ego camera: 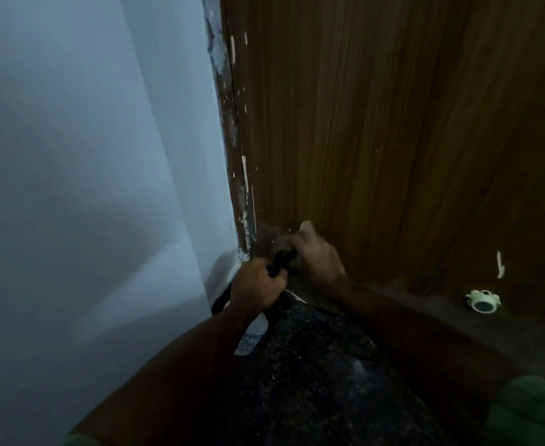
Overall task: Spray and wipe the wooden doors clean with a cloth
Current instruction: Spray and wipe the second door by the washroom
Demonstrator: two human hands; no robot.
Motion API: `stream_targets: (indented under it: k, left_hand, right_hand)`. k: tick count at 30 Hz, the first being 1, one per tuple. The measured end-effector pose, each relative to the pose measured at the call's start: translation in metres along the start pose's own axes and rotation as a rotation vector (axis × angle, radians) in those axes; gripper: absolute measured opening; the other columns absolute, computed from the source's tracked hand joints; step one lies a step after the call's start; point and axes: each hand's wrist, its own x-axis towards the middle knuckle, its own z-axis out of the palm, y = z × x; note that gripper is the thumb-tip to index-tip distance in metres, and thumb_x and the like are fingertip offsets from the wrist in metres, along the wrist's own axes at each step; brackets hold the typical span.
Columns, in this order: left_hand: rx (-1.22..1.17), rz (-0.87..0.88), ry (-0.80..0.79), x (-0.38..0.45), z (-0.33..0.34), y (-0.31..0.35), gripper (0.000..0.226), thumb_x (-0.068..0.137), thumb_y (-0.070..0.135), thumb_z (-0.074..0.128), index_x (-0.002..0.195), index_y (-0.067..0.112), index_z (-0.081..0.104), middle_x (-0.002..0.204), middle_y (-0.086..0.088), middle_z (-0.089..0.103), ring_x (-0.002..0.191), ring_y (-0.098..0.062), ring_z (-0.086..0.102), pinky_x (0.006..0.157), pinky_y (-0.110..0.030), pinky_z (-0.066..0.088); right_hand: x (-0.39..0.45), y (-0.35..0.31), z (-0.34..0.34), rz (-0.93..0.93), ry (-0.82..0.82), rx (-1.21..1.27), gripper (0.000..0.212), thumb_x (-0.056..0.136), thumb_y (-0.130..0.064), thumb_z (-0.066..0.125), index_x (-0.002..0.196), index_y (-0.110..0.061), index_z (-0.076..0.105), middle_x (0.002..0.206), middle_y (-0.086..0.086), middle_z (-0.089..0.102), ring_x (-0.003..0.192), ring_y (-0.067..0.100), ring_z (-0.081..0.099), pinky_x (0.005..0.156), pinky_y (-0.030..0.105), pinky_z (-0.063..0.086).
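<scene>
A dark brown wooden door (377,123) with pale paint flecks along its left edge fills the upper right. My left hand (256,288) grips the black trigger head of a white spray bottle (251,336), whose body hangs below my wrist. My right hand (316,255) holds a small greyish cloth (282,244) against the bottom left corner of the door, just beyond the spray nozzle. The frame is dim and the cloth is blurred.
A white wall (87,156) stands on the left, meeting the paint-stained door frame (229,130). A dark speckled floor (313,365) lies below. A small pale door stopper (482,301) sits on the floor by the door at right. Green fabric (534,410) shows at bottom right.
</scene>
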Motion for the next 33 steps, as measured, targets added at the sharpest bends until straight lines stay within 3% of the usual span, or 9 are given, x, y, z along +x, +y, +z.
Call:
stream_targets:
  k: [4, 9, 11, 17, 20, 23, 28, 30, 33]
  left_hand:
    - [-0.016, -0.087, 0.03, 0.002, 0.0, -0.008, 0.037, 0.09, 0.04, 0.072, 0.063, 0.019, 0.057, 0.066, -0.002, 0.061, 0.074, -0.03, 0.065, 0.067, -0.03, 0.044]
    - [-0.071, -0.094, 0.059, 0.003, 0.003, -0.013, 0.042, 0.091, 0.037, 0.072, 0.056, 0.021, 0.056, 0.059, 0.004, 0.058, 0.063, -0.024, 0.062, 0.064, -0.032, 0.047]
    - [-0.095, -0.054, 0.069, 0.004, 0.003, -0.02, 0.042, 0.092, 0.033, 0.071, 0.055, 0.019, 0.056, 0.056, 0.003, 0.058, 0.061, -0.025, 0.062, 0.063, -0.036, 0.052]
    - [-0.237, 0.012, 0.141, 0.009, -0.002, -0.031, 0.039, 0.09, 0.036, 0.067, 0.056, 0.022, 0.055, 0.053, 0.007, 0.055, 0.05, -0.015, 0.052, 0.055, -0.028, 0.037]
    - [-0.286, 0.056, 0.156, 0.013, -0.007, -0.034, 0.035, 0.085, 0.041, 0.062, 0.056, 0.022, 0.058, 0.052, 0.005, 0.057, 0.049, -0.02, 0.054, 0.052, -0.032, 0.041]
    - [-0.32, 0.077, 0.203, 0.018, -0.009, -0.039, 0.039, 0.091, 0.035, 0.065, 0.056, 0.018, 0.057, 0.052, 0.0, 0.055, 0.049, -0.023, 0.053, 0.051, -0.037, 0.043]
    - [-0.389, 0.074, 0.253, 0.022, -0.008, -0.035, 0.035, 0.092, 0.029, 0.067, 0.059, 0.024, 0.057, 0.051, 0.008, 0.055, 0.048, -0.01, 0.051, 0.052, -0.028, 0.04]
    - [-0.399, 0.089, 0.255, 0.023, -0.009, -0.034, 0.034, 0.09, 0.029, 0.066, 0.058, 0.026, 0.055, 0.049, 0.009, 0.053, 0.047, -0.008, 0.049, 0.051, -0.028, 0.039]
    - [-0.432, 0.093, 0.307, 0.025, -0.01, -0.039, 0.039, 0.091, 0.029, 0.065, 0.054, 0.024, 0.051, 0.047, 0.009, 0.048, 0.045, -0.008, 0.045, 0.051, -0.026, 0.034]
  right_hand:
    - [0.02, -0.009, -0.018, 0.13, 0.333, 0.204, 0.044, 0.088, -0.005, 0.067, 0.129, -0.016, 0.055, 0.124, 0.007, 0.041, 0.085, 0.022, 0.061, 0.067, 0.032, 0.058]
    - [0.019, -0.006, -0.01, 0.053, 0.341, 0.11, 0.032, 0.089, -0.006, 0.071, 0.118, -0.012, 0.059, 0.116, 0.008, 0.044, 0.081, 0.015, 0.055, 0.061, 0.029, 0.059]
    - [0.015, -0.006, -0.001, -0.021, 0.256, 0.033, 0.032, 0.089, -0.008, 0.072, 0.118, -0.01, 0.06, 0.117, 0.01, 0.045, 0.083, 0.013, 0.052, 0.061, 0.027, 0.058]
    - [0.01, -0.022, 0.034, -0.167, -0.183, -0.222, 0.039, 0.102, -0.013, 0.052, 0.141, -0.011, 0.048, 0.143, 0.015, 0.032, 0.118, 0.029, 0.052, 0.085, 0.035, 0.056]
    - [0.032, -0.031, 0.025, -0.124, 0.029, -0.041, 0.041, 0.093, -0.013, 0.065, 0.133, -0.011, 0.056, 0.13, 0.013, 0.043, 0.103, 0.024, 0.056, 0.075, 0.032, 0.057]
    - [0.045, -0.036, 0.027, -0.025, 0.185, 0.045, 0.037, 0.094, -0.015, 0.063, 0.13, -0.014, 0.057, 0.121, 0.01, 0.044, 0.096, 0.022, 0.055, 0.066, 0.03, 0.056]
    - [0.03, -0.037, 0.062, -0.171, -0.277, -0.128, 0.048, 0.104, -0.014, 0.055, 0.149, -0.01, 0.038, 0.138, 0.012, 0.037, 0.113, 0.03, 0.057, 0.086, 0.038, 0.054]
    - [0.038, -0.043, 0.056, -0.094, -0.175, 0.033, 0.044, 0.102, -0.014, 0.059, 0.143, -0.01, 0.044, 0.134, 0.011, 0.043, 0.111, 0.029, 0.058, 0.087, 0.039, 0.055]
    - [0.066, -0.055, 0.049, -0.044, 0.189, 0.019, 0.036, 0.096, -0.017, 0.067, 0.13, -0.013, 0.055, 0.125, 0.01, 0.043, 0.098, 0.022, 0.058, 0.068, 0.03, 0.058]
